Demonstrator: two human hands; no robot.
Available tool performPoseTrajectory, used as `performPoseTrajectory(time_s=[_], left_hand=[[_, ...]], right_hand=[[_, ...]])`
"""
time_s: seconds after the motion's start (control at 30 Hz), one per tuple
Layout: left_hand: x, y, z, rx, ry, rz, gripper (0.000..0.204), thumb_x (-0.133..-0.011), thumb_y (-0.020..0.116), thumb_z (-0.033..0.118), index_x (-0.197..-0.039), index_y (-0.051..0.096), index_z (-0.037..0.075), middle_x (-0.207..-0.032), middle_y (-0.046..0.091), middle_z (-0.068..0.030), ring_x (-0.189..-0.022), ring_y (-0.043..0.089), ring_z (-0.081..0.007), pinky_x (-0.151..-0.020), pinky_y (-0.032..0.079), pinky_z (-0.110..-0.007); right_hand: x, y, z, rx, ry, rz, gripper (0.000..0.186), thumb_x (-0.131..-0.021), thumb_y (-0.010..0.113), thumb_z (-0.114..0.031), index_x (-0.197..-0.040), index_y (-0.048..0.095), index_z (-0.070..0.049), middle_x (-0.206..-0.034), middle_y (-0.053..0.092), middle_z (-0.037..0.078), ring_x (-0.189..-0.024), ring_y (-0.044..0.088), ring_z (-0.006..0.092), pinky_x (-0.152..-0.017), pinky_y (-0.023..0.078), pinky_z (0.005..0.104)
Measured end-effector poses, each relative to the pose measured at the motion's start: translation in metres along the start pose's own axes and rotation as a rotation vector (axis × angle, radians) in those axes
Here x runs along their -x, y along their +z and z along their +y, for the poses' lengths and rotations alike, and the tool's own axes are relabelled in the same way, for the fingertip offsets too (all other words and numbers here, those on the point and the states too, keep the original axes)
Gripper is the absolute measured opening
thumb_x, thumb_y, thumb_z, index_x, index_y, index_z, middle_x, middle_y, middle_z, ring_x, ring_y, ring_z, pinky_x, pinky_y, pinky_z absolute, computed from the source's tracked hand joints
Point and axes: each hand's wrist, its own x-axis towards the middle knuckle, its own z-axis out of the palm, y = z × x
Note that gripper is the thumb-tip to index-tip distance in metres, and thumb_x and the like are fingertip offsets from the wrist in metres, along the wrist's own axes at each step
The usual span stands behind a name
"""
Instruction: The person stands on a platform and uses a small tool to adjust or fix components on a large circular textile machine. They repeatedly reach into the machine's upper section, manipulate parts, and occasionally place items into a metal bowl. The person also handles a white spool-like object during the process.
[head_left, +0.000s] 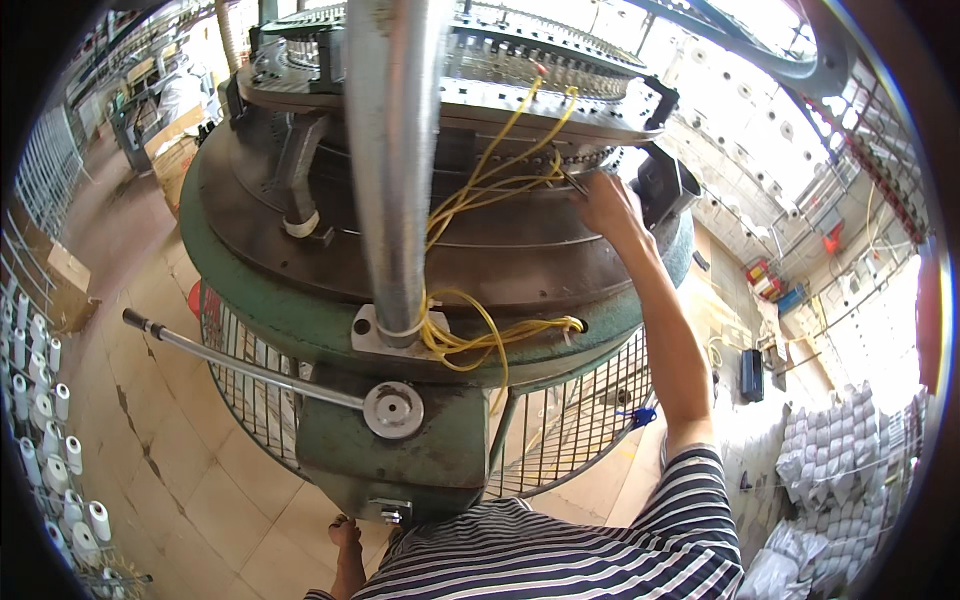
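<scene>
A large round green knitting machine (300, 330) fills the middle of the view. My right hand (605, 205) reaches up to its needle ring and pinches a thin dark tool (570, 180) against the metal, beside yellow wires (480, 185) that loop down the machine. A thick steel post (392, 150) rises in front of me. My left hand is out of sight. My striped shirt (540, 555) shows at the bottom edge.
A long steel lever with a black grip (230, 360) sticks out left from a hub (393, 410). A wire guard fence (570, 420) rings the base. Several white yarn cones (45, 400) stand at left, bagged cones (840, 450) at right. My bare foot (347, 540) rests on tiles.
</scene>
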Motion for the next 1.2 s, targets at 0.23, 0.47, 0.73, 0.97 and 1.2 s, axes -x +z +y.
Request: performPoseTrajectory(time_s=[0.23,0.47,0.73,0.97,1.2], left_hand=[[0.0,-0.008,0.01,-0.068,0.043,0.064,0.033,-0.083,0.069,-0.007,-0.071,0.046,0.012,-0.062,0.044,-0.0002,-0.047,0.039,-0.0105,-0.04,0.027,-0.03],[-0.001,-0.015,-0.009,0.045,-0.06,0.046,0.03,-0.082,0.07,-0.011,-0.074,0.049,0.01,-0.069,0.048,-0.0011,-0.049,0.035,-0.0119,-0.04,0.025,-0.031],[0.002,-0.003,-0.002,-0.047,-0.013,0.065,0.025,-0.08,0.067,-0.013,-0.076,0.054,0.008,-0.064,0.049,0.0002,-0.047,0.037,-0.01,-0.038,0.023,-0.031],[0.005,-0.004,0.008,-0.009,-0.029,0.046,0.025,-0.08,0.062,-0.014,-0.075,0.054,0.009,-0.063,0.05,-0.0007,-0.043,0.036,-0.0093,-0.038,0.025,-0.028],[0.009,-0.004,0.009,0.005,-0.023,0.054,0.03,-0.084,0.067,-0.011,-0.071,0.049,0.01,-0.06,0.043,0.0008,-0.043,0.031,-0.0094,-0.038,0.023,-0.03]], right_hand=[[-0.043,0.015,0.034,-0.306,0.06,0.345,0.021,-0.077,0.07,-0.014,-0.092,0.079,-0.003,-0.088,0.072,0.025,-0.087,0.071,0.0419,-0.083,0.057,0.0468],[-0.051,0.04,0.084,-0.266,0.063,0.247,0.021,-0.082,0.072,-0.027,-0.095,0.082,-0.014,-0.085,0.074,0.019,-0.083,0.073,0.037,-0.079,0.057,0.0434],[-0.067,0.039,0.106,-0.189,-0.111,0.151,0.016,-0.083,0.073,-0.017,-0.097,0.082,-0.017,-0.093,0.075,0.015,-0.088,0.073,0.0326,-0.08,0.057,0.0415],[-0.083,0.035,0.116,-0.116,-0.251,0.039,0.019,-0.086,0.076,-0.024,-0.101,0.081,-0.015,-0.101,0.076,0.013,-0.093,0.073,0.0314,-0.086,0.057,0.0391],[-0.086,0.041,0.128,-0.14,-0.357,0.003,0.02,-0.088,0.073,-0.019,-0.106,0.08,-0.012,-0.102,0.076,0.014,-0.095,0.073,0.0325,-0.086,0.056,0.0403]])
